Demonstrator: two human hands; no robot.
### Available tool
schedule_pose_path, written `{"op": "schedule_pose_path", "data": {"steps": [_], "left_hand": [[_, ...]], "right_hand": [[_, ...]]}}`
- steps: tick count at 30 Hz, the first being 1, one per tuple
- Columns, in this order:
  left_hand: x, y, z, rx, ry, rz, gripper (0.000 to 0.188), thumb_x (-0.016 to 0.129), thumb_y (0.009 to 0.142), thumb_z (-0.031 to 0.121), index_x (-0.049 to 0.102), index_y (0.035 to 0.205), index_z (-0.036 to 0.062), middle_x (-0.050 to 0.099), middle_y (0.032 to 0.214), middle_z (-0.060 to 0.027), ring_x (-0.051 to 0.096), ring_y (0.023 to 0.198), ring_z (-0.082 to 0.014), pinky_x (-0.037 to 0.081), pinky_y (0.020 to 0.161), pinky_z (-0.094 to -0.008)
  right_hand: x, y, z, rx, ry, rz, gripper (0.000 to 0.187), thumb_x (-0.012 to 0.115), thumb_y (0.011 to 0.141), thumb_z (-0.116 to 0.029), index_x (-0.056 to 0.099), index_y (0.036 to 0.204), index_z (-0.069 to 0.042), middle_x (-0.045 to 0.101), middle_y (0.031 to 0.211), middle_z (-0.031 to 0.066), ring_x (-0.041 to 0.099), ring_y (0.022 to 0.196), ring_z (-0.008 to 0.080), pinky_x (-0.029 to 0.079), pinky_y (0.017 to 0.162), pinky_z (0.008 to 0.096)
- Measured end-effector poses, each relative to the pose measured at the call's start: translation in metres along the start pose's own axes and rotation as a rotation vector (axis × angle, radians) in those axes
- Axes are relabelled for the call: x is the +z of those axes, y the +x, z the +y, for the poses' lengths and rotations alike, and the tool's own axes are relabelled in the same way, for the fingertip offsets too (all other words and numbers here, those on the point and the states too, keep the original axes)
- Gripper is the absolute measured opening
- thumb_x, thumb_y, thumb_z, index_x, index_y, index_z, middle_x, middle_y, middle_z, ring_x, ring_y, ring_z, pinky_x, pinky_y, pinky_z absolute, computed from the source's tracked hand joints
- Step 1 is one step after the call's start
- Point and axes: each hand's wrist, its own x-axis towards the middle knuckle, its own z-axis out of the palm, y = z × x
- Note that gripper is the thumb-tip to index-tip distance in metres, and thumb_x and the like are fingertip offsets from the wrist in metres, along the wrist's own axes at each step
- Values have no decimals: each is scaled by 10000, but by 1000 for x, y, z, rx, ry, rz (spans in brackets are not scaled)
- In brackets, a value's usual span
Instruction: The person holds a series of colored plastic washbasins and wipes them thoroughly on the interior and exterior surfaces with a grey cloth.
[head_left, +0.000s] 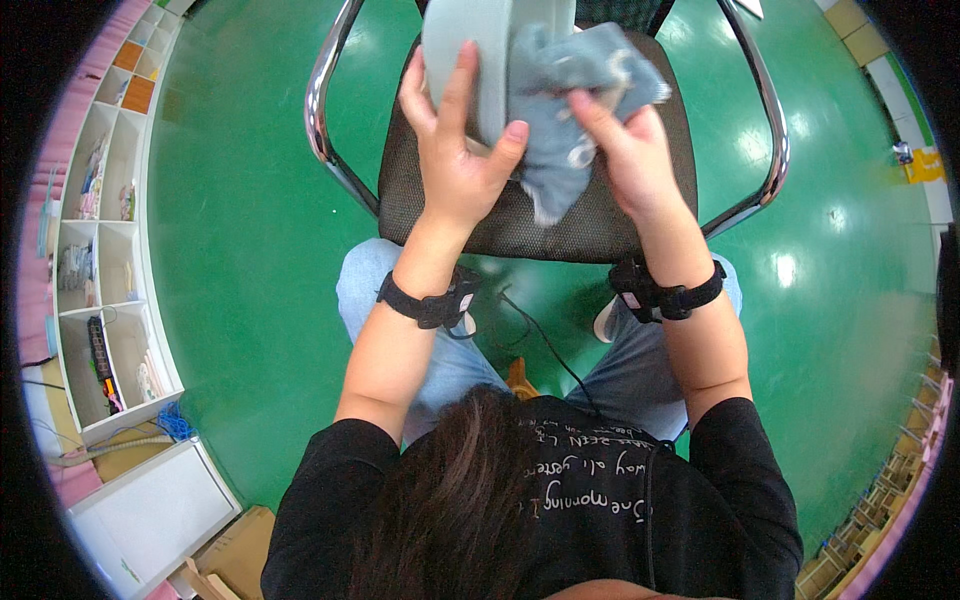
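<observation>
Black fabric straps (405,300) circle both forearms. Ahead, the left hand (452,170) steadies a pale grey-green, smooth, curved object (490,70), fingers spread along its side; the right hand (635,160) pinches a soft blue cloth with white markings (560,165) alongside, all above a black mesh chair seat (540,235). Bracing the curved object firmly and bunching loose cloth corners under the fingers should give better control. Beyond lies glossy green floor (240,230).

Blue cloth (548,150) with white motifs
</observation>
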Motion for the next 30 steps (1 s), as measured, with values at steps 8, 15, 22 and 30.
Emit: {"op": "schedule_pose_path", "data": {"steps": [8,15,22,30], "left_hand": [[6,-1,15,189,78,-151,713,769,645,323,501,1301,250,199,1398,-236,277,1291,-433,300,1043,-494],[10,-6,3,224,-28,-138,718,795,596,419,548,1259,300,178,1411,-228,249,1299,-444,294,1049,-511],[9,-11,10,216,-48,-94,806,824,571,426,502,1285,237,195,1413,-237,262,1302,-449,297,1041,-524],[-3,-4,18,354,33,-223,816,844,501,333,535,1253,272,247,1432,-216,346,1260,-409,353,998,-474]], "right_hand": [[-17,6,-12,91,238,71,333,604,894,-159,521,1194,-42,586,1166,66,557,1070,166,442,920,325],[6,-7,-7,200,177,-8,382,499,946,-248,491,1238,-2,571,1187,91,539,1104,198,418,946,329],[18,-17,-9,436,-60,15,429,435,922,-244,517,1195,77,577,1185,166,562,1072,207,420,936,317],[-8,-16,-36,334,395,32,394,397,955,-242,451,1289,-39,541,1253,96,529,1141,227,399,994,408]]}}
